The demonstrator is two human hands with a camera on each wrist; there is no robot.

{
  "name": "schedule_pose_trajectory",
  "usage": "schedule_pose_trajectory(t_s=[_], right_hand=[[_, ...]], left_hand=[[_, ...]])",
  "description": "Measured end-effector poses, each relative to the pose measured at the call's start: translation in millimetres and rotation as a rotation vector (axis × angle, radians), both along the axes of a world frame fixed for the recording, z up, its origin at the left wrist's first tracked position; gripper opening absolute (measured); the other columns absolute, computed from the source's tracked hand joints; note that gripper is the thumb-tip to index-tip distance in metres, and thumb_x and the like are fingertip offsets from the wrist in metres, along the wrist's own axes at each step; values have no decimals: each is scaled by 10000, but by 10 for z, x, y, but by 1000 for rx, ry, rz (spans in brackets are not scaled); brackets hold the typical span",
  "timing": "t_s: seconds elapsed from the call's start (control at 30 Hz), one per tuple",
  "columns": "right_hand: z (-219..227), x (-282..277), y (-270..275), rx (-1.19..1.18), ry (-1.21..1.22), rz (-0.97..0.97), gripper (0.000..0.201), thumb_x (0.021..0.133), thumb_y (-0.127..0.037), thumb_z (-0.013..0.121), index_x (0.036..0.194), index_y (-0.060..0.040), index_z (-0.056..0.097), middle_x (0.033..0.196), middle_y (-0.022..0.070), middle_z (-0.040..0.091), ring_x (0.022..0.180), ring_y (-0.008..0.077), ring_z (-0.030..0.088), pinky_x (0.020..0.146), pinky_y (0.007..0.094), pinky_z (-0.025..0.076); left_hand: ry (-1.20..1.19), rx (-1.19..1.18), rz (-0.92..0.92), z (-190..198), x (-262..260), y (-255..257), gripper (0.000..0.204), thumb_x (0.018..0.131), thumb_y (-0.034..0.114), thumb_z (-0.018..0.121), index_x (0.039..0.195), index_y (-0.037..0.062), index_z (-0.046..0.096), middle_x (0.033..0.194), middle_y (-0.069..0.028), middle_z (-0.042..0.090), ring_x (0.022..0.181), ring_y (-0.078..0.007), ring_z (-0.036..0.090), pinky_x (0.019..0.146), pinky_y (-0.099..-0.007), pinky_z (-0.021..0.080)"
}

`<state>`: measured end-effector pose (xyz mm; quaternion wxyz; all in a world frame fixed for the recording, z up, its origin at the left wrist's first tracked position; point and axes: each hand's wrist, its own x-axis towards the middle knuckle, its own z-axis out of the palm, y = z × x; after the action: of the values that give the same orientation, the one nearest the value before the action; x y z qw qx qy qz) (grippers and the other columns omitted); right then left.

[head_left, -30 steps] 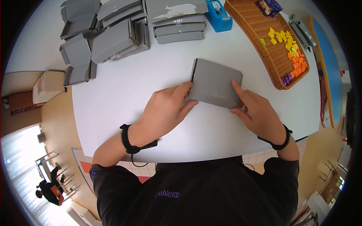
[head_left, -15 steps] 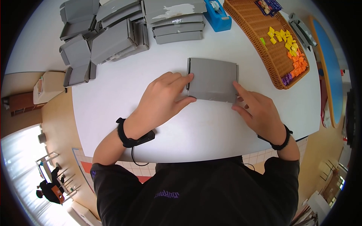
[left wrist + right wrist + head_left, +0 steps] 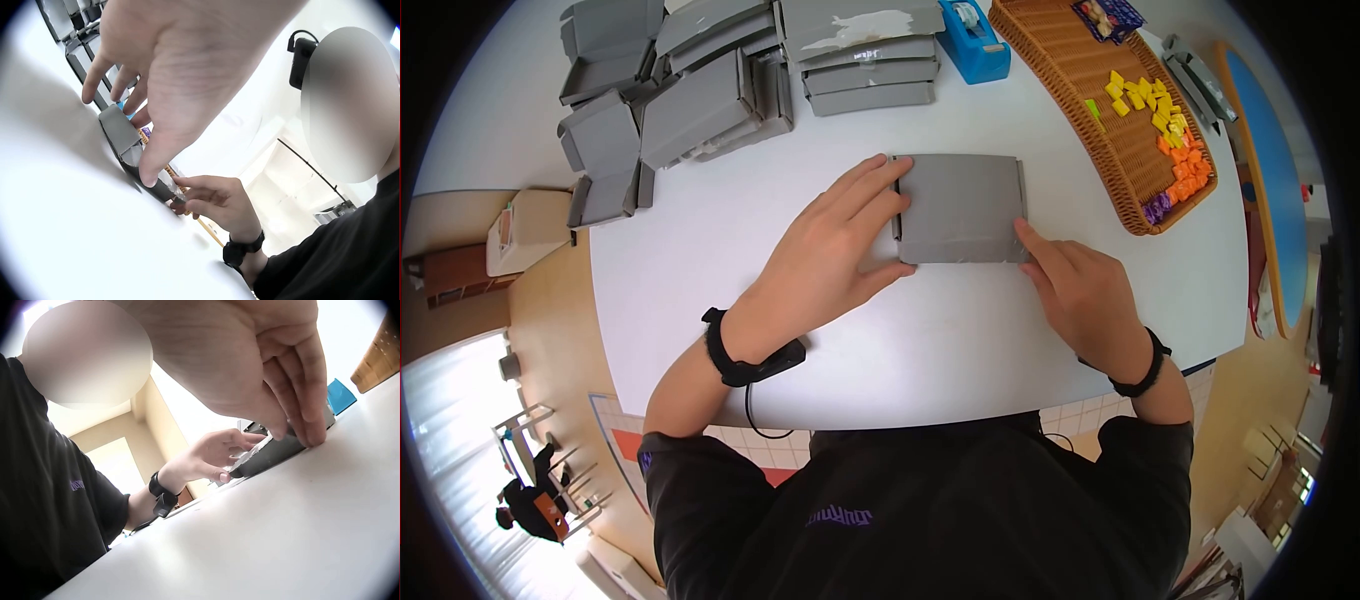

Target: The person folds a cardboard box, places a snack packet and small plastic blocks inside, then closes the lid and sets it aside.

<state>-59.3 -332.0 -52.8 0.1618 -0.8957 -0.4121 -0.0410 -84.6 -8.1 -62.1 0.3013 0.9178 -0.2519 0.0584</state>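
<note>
A closed flat grey cardboard box (image 3: 960, 208) lies on the white table between the two hands, its near edge roughly level with the table's front. The left hand (image 3: 825, 240) rests along the box's left side, fingers fairly straight and spread, thumb at the near left corner. At the near right corner the right hand (image 3: 1085, 290) touches the side with its index finger and thumb. In the left wrist view the box (image 3: 122, 132) shows its grey end beneath the left palm. The right wrist view shows the right fingers against the box's dark side (image 3: 269, 456).
Stacked grey boxes (image 3: 870, 75) stand at the back, with open boxes (image 3: 605, 140) at the back left. A blue tape dispenser (image 3: 975, 45) sits beside a wicker basket (image 3: 1115, 150) holding yellow, orange and purple pieces. Folded grey card (image 3: 1198, 80) lies right of the basket.
The box has turned from a tilted position to nearly square with the table and shifted slightly left. The left hand's fingers have spread further up its left side.
</note>
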Motion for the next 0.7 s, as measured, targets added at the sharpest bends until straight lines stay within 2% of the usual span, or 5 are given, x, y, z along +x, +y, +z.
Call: schedule_pose_trajectory(t_s=[0.27,0.37,0.47,0.57,0.7], right_hand=[[2,45,-13,238,423,-78,500,967,-14,773,1448,-85,656,927,115,767,800,310,754,727,391,612],[71,61,26,228,464,-99,472,968,6,768,1410,-99,641,927,111,781,810,293,767,737,366,611],[181,141,19,226,674,-96,451,975,9,764,1386,-79,600,924,92,789,815,264,779,753,344,618],[111,187,-10,360,839,-83,364,998,10,750,1289,-64,544,938,97,797,847,212,796,774,314,626],[53,204,-39,547,1213,-185,343,1014,21,736,1163,-84,445,943,118,801,894,169,797,783,281,619]], left_hand=[[114,-16,5,6,0,50,624,796,140,947,1330,24,645,1672,-123,539,1294,-396,671,1075,-457,571],[113,-12,4,0,5,63,613,803,123,937,1331,27,640,1674,-116,537,1285,-393,673,1073,-454,568],[100,11,6,-18,1,39,600,806,106,928,1322,18,636,1674,-118,533,1288,-387,671,1076,-448,565],[134,24,8,29,1,41,591,808,94,921,1318,8,634,1671,-117,533,1301,-384,665,1083,-445,563],[185,15,15,66,-9,52,579,816,84,912,1314,-5,632,1668,-115,535,1321,-385,655,1091,-449,561]])
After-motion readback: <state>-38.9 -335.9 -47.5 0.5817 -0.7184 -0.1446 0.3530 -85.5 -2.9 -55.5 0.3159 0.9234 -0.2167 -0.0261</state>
